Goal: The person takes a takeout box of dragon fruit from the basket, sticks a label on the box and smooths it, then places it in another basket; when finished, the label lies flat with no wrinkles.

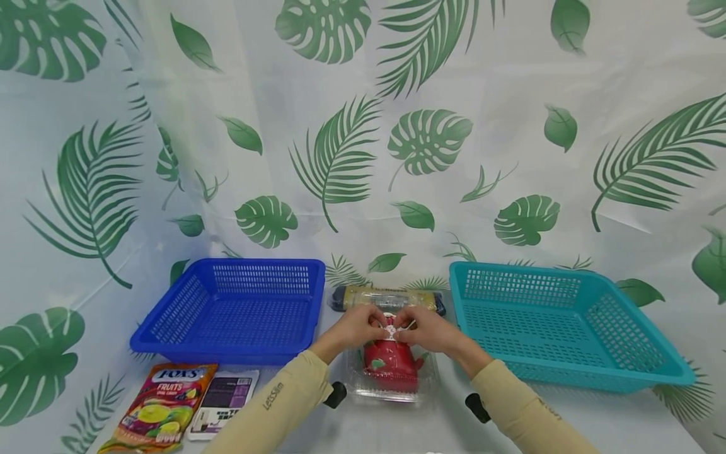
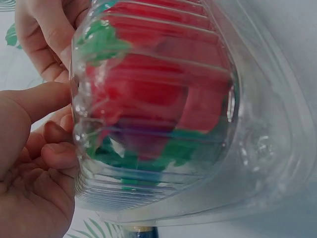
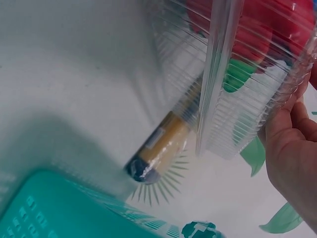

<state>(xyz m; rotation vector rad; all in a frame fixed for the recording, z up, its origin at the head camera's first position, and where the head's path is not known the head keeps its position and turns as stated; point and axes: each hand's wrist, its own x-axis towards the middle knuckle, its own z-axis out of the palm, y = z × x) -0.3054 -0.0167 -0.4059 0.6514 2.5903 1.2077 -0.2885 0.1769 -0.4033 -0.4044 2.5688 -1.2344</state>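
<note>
A red, soft-looking item (image 1: 391,366) with green patches shows through a clear ribbed plastic container (image 2: 158,193) on the table's middle. At its upper end is a white patterned piece with thin white string (image 1: 412,324) sticking out on both sides. My left hand (image 1: 363,325) pinches the string from the left, fingers bent, while my right hand (image 1: 428,328) does so from the right. Both hands sit close together over the container. In the left wrist view the left hand's fingertips (image 2: 62,154) lie along the container's edge. What the fingertips grip is hidden in both wrist views.
A blue basket (image 1: 227,360) stands left, and a teal basket (image 1: 567,372) right. Behind the container lies a yellow package with dark ends (image 1: 351,296). A candy bag (image 1: 161,410) and a purple-and-white packet (image 1: 224,403) lie front left. A leaf-patterned sheet (image 1: 351,82) hangs behind.
</note>
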